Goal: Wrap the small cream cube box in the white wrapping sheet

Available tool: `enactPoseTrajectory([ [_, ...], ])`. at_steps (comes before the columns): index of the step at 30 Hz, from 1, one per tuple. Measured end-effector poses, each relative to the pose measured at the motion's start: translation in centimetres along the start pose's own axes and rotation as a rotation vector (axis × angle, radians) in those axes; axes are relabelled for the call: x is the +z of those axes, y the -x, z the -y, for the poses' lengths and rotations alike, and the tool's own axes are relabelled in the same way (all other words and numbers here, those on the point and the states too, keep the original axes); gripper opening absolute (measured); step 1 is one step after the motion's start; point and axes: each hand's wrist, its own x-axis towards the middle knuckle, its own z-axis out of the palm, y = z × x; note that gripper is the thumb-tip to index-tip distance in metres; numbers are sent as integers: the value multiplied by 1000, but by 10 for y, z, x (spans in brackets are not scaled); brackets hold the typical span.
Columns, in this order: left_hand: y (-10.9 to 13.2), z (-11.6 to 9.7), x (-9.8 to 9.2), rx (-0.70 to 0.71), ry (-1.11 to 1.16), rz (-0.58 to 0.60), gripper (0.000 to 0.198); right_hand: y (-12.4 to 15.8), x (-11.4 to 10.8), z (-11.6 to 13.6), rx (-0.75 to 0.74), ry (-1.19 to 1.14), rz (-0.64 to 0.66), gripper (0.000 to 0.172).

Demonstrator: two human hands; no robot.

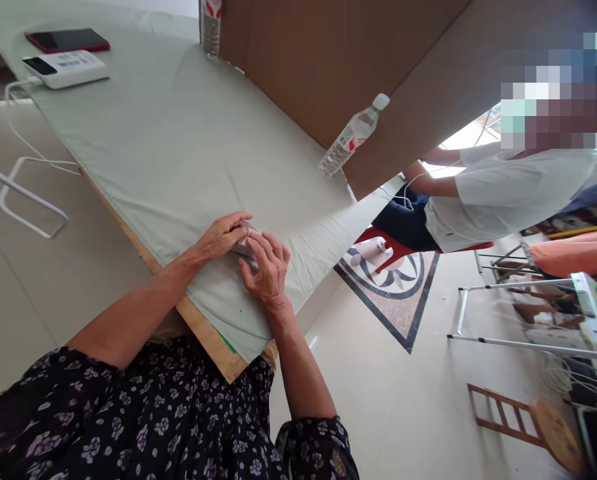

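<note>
Both hands rest close together on the pale green tablecloth (pixel 178 147), near the table's corner. Between them lies a small grey-white object (pixel 243 249), mostly hidden by the fingers; its kind cannot be made out. My left hand (pixel 222 237) bends over its far left side, fingertips pressed together on it. From the right, my right hand (pixel 267 270) curls its fingers over the same object, thumb along the near side. The fingertips of the two hands nearly meet at the top.
A clear plastic bottle (pixel 351 139) stands beside a large brown cardboard panel (pixel 318 67), with a second bottle (pixel 211 30) farther back. A white device (pixel 66 69) with a cable and a red-edged phone (pixel 68 40) lie far left. Another person (pixel 508 193) sits behind the panel.
</note>
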Motion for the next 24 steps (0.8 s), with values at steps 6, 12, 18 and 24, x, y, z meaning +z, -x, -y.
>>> enactPoseTrajectory([
  [6,0,-2,2,-49,91,-81,58,8,-6,-14,176,-138,-318,44],
  [12,-3,0,0,-25,189,-246,52,7,-3,-30,405,-303,-284,65],
  [18,-7,0,2,-64,240,-322,44,4,-3,-27,449,-400,-220,73],
  [24,-9,1,4,-61,268,-344,36,2,0,-33,452,-415,-253,71],
])
